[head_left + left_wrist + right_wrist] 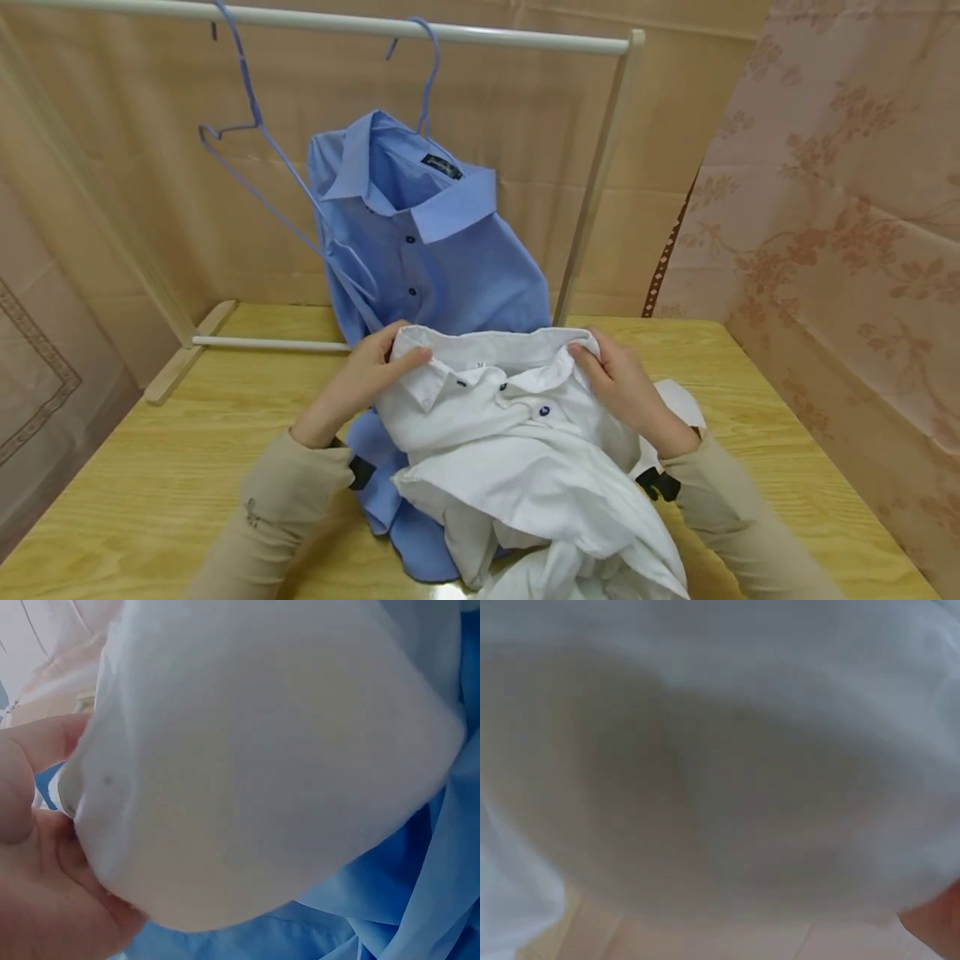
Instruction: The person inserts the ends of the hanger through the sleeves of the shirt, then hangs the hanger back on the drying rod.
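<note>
A white button-up shirt point(517, 450) with dark buttons is held up by its collar in the head view, its lower part bunched toward the table's near edge. My left hand point(367, 367) pinches one side of the collar, thumb in front. At the other side, my right hand point(622, 383) grips the collar the same way. White cloth point(247, 765) fills most of the left wrist view beside the left hand point(52, 847). In the right wrist view the shirt point(720, 795) covers nearly everything, and only a bit of the right hand point(937, 922) shows.
Behind the white shirt, a blue shirt point(450, 267) hangs on a hanger point(429, 75) from a white rack rail point(517, 36). Left of it hangs a bare blue hanger point(255, 125). The rack's foot point(191, 354) stands on the wooden table point(135, 492).
</note>
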Tool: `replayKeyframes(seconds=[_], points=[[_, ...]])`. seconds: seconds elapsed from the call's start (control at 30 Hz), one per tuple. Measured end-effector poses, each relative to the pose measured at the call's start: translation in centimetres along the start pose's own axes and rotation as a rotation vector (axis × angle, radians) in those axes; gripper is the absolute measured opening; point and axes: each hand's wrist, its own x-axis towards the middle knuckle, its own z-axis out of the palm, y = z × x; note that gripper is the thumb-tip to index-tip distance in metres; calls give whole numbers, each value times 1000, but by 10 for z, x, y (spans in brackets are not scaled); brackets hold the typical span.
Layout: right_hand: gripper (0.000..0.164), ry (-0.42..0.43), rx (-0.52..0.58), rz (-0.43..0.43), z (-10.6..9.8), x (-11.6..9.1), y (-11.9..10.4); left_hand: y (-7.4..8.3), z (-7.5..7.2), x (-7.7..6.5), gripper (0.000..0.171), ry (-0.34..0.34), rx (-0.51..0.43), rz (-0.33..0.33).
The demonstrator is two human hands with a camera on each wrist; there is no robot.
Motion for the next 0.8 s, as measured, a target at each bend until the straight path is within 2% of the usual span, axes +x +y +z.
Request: replayKeyframes(seconds=[0.27, 0.37, 0.5, 0.63, 0.8], points=[[34, -140, 41, 113, -13, 5, -11, -1, -4, -3, 30, -5, -13, -21], [34, -142, 19, 105, -15, 7, -14, 1, -6, -3, 32, -6, 15, -15], [30, -114, 59, 82, -13, 7, -14, 1, -12, -3, 33, 31, 69, 6], [30, -97, 123, 80, -10, 4, -15, -1, -26, -4, 35, 81, 40, 21], [28, -83, 139, 77, -9, 2, -16, 4, -55, -3, 38, 153, -14, 15]])
